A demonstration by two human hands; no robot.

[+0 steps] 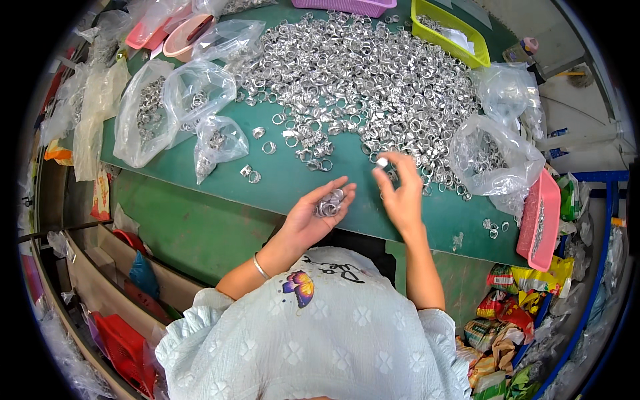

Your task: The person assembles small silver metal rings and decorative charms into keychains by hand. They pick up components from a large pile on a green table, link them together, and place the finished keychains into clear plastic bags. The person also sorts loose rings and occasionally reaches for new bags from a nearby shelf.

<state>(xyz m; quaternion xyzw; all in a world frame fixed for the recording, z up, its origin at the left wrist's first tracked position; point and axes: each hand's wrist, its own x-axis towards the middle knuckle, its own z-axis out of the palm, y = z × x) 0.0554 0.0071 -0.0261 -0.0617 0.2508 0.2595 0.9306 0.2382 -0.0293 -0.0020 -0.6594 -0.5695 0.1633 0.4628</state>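
My left hand (312, 215) is cupped palm up in front of the table edge, its fingers curled round several silver rings (329, 204). To its right, my right hand (404, 200) is over the table by the near edge of a big heap of silver rings (373, 73). Its thumb and forefinger come together at a small whitish piece (382, 163), too small to name. A few loose rings (269, 147) lie on the green tabletop (267, 183), left of the heap.
Clear plastic bags with rings stand at left (143, 120) and right (497, 160). A pink basket (540, 220) sits at the right edge, a yellow-green basket (450, 37) and a purple basket (347, 5) at the back. Drawers (110, 280) are at lower left, colourful packages (513, 320) at lower right.
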